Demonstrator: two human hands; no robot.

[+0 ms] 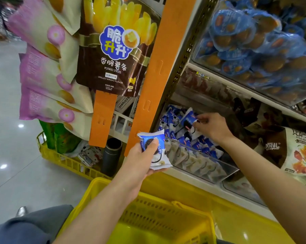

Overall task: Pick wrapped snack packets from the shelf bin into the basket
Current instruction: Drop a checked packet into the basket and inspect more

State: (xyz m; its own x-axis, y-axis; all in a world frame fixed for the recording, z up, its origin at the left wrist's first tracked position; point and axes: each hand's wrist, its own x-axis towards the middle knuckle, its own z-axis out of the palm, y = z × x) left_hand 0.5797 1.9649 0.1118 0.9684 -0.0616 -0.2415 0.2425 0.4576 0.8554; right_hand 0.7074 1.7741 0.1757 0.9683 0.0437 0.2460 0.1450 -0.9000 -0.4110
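My left hand (143,158) grips a blue-and-white wrapped snack packet (159,152) in front of the clear shelf bin (210,169), above the yellow basket (148,208). My right hand (211,127) reaches into the bin and pinches another blue-and-white packet (188,120) at the top of the pile of like packets (173,124). The basket sits low in the view below both arms, and what I see of its inside holds nothing.
Orange hanging strips (154,74) carry potato stick bags (111,55) and pink bags (42,71) to the left. A shelf above holds blue-wrapped snacks (258,43). A dark bottle (111,155) stands in a yellow floor crate (64,161). Brown bags (272,143) lie right of the bin.
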